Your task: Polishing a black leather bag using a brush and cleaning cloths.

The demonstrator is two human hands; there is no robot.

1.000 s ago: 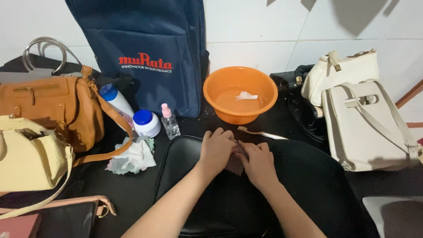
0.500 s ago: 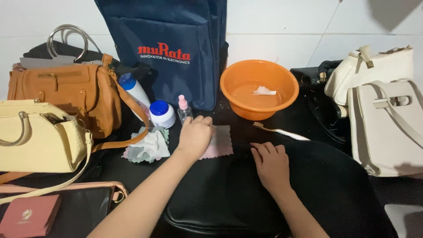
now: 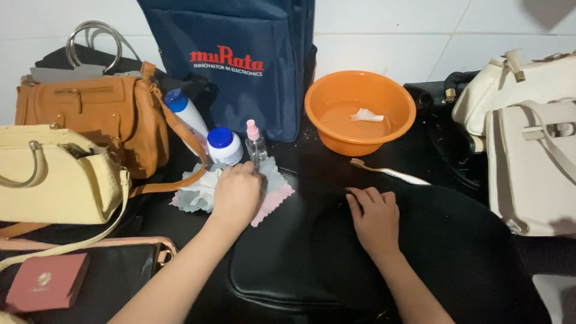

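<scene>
Two bare forearms are seen; no sleeves, and apparently no rings, are worn on the left hand point(image 3: 237, 193) or right hand point(image 3: 375, 216).

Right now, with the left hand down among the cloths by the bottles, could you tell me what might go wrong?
The left hand presses on the cloths right beside the small spray bottle, which stands upright and narrow; a nudge could probably tip it. The orange basin appears to hold liquid and stands close behind the black bag under the right hand; shifting the bag might slop it.
</scene>
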